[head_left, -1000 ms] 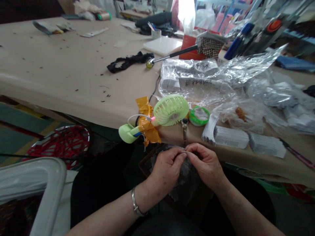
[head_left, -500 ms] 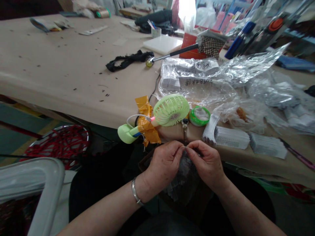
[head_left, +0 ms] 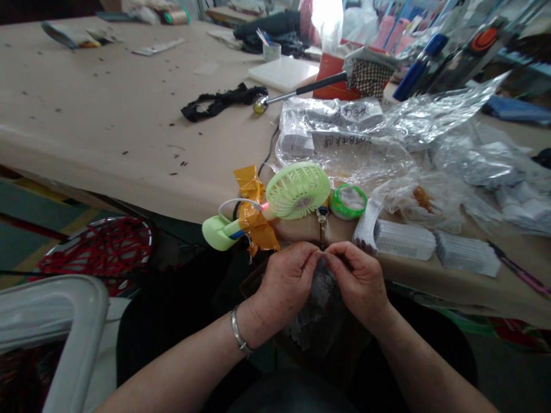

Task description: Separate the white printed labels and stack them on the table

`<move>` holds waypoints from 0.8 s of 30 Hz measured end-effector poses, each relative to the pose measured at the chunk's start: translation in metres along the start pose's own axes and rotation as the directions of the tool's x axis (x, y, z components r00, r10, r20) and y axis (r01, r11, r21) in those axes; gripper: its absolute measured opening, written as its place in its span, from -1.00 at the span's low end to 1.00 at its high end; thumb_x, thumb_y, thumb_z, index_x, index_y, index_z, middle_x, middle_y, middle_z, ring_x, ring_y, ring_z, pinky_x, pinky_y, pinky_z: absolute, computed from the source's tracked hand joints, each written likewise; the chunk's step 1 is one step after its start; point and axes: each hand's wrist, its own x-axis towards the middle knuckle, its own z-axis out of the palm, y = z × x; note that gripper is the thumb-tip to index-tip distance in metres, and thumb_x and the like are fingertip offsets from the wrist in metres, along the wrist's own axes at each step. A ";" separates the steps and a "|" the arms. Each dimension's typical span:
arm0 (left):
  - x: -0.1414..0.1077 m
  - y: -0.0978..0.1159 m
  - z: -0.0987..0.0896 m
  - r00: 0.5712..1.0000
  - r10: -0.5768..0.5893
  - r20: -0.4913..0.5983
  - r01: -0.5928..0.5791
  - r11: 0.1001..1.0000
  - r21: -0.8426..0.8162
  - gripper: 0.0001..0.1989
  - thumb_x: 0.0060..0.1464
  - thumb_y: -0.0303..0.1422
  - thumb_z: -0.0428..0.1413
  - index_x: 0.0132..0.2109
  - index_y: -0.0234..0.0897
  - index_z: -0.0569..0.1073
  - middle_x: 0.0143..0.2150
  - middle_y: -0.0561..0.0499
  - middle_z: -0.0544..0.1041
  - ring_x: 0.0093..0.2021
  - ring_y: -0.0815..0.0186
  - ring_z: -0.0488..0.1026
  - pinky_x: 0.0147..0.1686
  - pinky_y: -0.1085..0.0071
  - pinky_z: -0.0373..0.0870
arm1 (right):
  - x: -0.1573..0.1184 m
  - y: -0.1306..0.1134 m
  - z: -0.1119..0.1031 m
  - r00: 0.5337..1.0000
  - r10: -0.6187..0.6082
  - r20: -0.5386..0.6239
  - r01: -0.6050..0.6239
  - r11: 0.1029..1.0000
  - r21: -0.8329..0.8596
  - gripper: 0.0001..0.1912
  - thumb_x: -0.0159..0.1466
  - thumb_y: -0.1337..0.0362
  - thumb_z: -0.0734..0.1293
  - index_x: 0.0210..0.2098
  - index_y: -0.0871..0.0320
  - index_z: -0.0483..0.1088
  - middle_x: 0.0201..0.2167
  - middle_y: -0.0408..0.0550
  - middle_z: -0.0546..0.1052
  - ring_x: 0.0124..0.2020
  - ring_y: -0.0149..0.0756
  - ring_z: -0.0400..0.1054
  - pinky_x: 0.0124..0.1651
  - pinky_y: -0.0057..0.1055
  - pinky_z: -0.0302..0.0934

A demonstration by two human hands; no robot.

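My left hand [head_left: 289, 287] and my right hand [head_left: 358, 282] meet at the table's front edge, thumbs and fingertips pinched together. What they pinch, if anything, is too small to make out. Right beyond the fingertips a thin metal rod [head_left: 322, 229] with a dark collar points toward me from the table edge. Under the hands lies a crumpled, see-through plastic bag [head_left: 318, 315], partly hidden by them. A light green handheld fan [head_left: 298, 190] is fixed to the edge with brown tape [head_left: 258, 221], just beyond my left hand.
Right of the fan stands a green-rimmed round tub [head_left: 348, 201]. Stacks of white labels [head_left: 404, 239] line the front edge, with clear plastic packaging [head_left: 344, 143] behind. A tool with a long black handle [head_left: 321, 83] lies farther back. A white chair [head_left: 86, 298] is at lower left.
The view has shifted slightly, so the table things sit a little higher and farther left. My hands keep the same pinched pose at the same spot by the rod.
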 end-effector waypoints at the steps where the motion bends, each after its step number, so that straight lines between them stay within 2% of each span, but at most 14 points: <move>1: 0.000 0.000 0.000 1.000 0.001 0.004 -0.001 1.000 0.005 -0.76 0.22 -0.34 -0.04 -0.36 -0.25 0.46 -0.46 0.06 0.46 -0.45 0.40 0.36 -0.41 0.50 0.20 | 0.000 0.000 0.000 1.000 -0.001 0.000 0.001 1.000 0.001 -0.90 0.27 0.31 0.26 -0.37 0.14 0.39 -0.48 -0.18 0.45 -0.44 -0.41 0.32 -0.33 -0.49 0.20; 15: 0.004 0.002 0.001 1.000 -0.024 -0.007 0.024 1.000 0.016 -0.74 0.22 -0.33 -0.05 -0.40 -0.25 0.43 -0.49 0.08 0.44 -0.47 0.41 0.34 -0.42 0.50 0.20 | 0.000 0.003 0.004 0.998 -0.002 -0.055 0.003 1.000 0.017 -0.91 0.27 0.29 0.28 -0.37 0.12 0.40 -0.49 -0.19 0.47 -0.46 -0.40 0.36 -0.35 -0.49 0.26; 18: -0.004 0.003 0.000 1.000 -0.021 0.003 0.021 0.999 -0.041 -0.76 0.22 -0.34 -0.04 -0.37 -0.24 0.46 -0.47 0.07 0.47 -0.45 0.40 0.37 -0.40 0.50 0.24 | -0.012 0.001 0.001 0.999 -0.016 -0.037 0.016 1.000 0.014 -0.91 0.26 0.31 0.30 -0.23 0.09 0.42 -0.41 -0.17 0.53 -0.40 -0.38 0.42 -0.30 -0.48 0.31; 20: -0.009 0.000 -0.001 0.999 -0.030 0.011 0.031 0.997 -0.064 -0.77 0.21 -0.37 -0.03 -0.35 -0.24 0.48 -0.45 0.06 0.50 -0.44 0.39 0.40 -0.39 0.50 0.27 | -0.021 -0.002 -0.006 0.998 -0.068 -0.018 0.067 0.997 -0.029 -0.85 0.26 0.34 0.30 -0.17 0.07 0.40 -0.38 -0.17 0.54 -0.38 -0.38 0.44 -0.29 -0.48 0.32; 22: -0.014 -0.007 0.000 0.998 -0.048 0.031 0.049 0.997 -0.065 -0.78 0.20 -0.37 -0.02 -0.32 -0.23 0.51 -0.41 0.04 0.55 -0.40 0.36 0.45 -0.36 0.48 0.32 | -0.028 -0.004 -0.019 0.987 -0.159 -0.018 0.156 0.981 -0.112 -0.85 0.26 0.40 0.29 -0.20 0.06 0.39 -0.39 -0.17 0.52 -0.39 -0.38 0.43 -0.31 -0.48 0.31; 24: -0.016 -0.016 0.003 0.997 -0.053 0.064 0.056 0.997 -0.053 -0.81 0.18 -0.34 0.02 -0.19 -0.21 0.53 -0.24 -0.01 0.60 -0.24 0.30 0.51 -0.21 0.44 0.37 | -0.031 -0.002 -0.035 0.963 -0.261 -0.071 0.237 0.941 -0.242 -0.85 0.24 0.44 0.29 -0.25 0.06 0.38 -0.37 -0.14 0.49 -0.35 -0.35 0.41 -0.27 -0.44 0.30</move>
